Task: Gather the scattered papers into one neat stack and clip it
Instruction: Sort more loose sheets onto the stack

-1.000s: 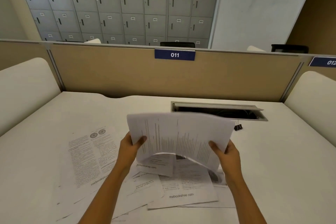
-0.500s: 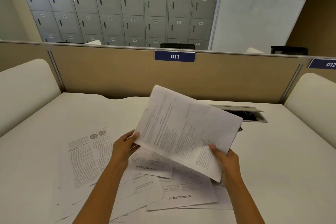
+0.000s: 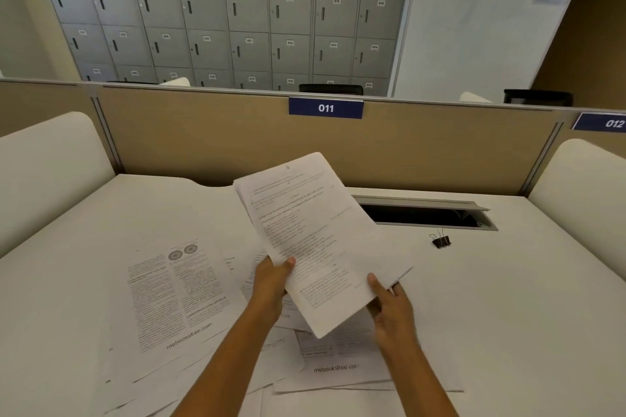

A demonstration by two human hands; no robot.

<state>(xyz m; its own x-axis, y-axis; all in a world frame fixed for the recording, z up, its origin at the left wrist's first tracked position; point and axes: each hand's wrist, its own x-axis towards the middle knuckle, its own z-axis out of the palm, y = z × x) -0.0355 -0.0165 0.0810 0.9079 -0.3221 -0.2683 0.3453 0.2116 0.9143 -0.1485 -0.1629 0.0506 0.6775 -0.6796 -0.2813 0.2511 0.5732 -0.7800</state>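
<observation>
Fingers of the left hand (image 3: pixel 271 284) pinch the lower left edge of a thin, tilted sheaf (image 3: pixel 315 234) of printed sheets; the right hand (image 3: pixel 394 313) pinches its lower right corner. Loose pages (image 3: pixel 176 294) lie fanned beneath on the matte white desk (image 3: pixel 508 315); a black binder clip (image 3: pixel 441 241) sits apart

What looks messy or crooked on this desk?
The loose papers lie scattered on the desk, overlapping at crooked angles. The bundle that the left hand and right hand hold is tilted, its sheets not lined up. The black clip sits alone near the open slot, not on any paper.
</observation>
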